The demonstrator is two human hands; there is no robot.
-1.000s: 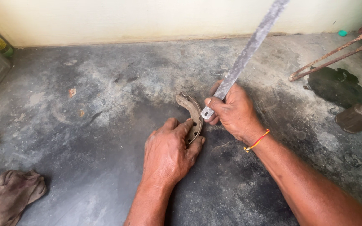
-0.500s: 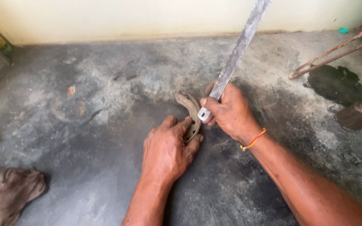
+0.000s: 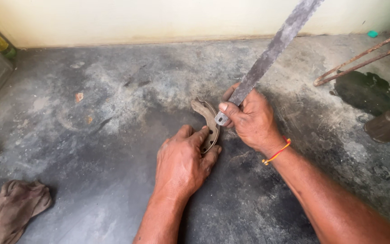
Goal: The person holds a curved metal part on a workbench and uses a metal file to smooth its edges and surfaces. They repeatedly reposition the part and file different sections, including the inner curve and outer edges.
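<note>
**Two hands, one curved shoe, one long blade on a stained floor**

A curved metal shoe [image 3: 207,123], rust-brown and crescent-shaped with small holes along its web, stands on edge on the grey concrete floor [image 3: 113,113], near the middle of the view. The left hand [image 3: 181,165] is closed around its lower end, fingers curled over the rim. The right hand [image 3: 251,118], a red-and-yellow thread at its wrist, grips the lower end of a long, flat, worn blade [image 3: 271,52] that rises slantwise toward the wall; the blade's tip sits against the shoe's outer side. Counted: one shoe, one blade, two hands. Elsewhere lie one brown rag [image 3: 10,210] at the lower left, two rusty rods [image 3: 357,61] at the upper right, and one dark wet patch [image 3: 366,90] beneath them.
</note>
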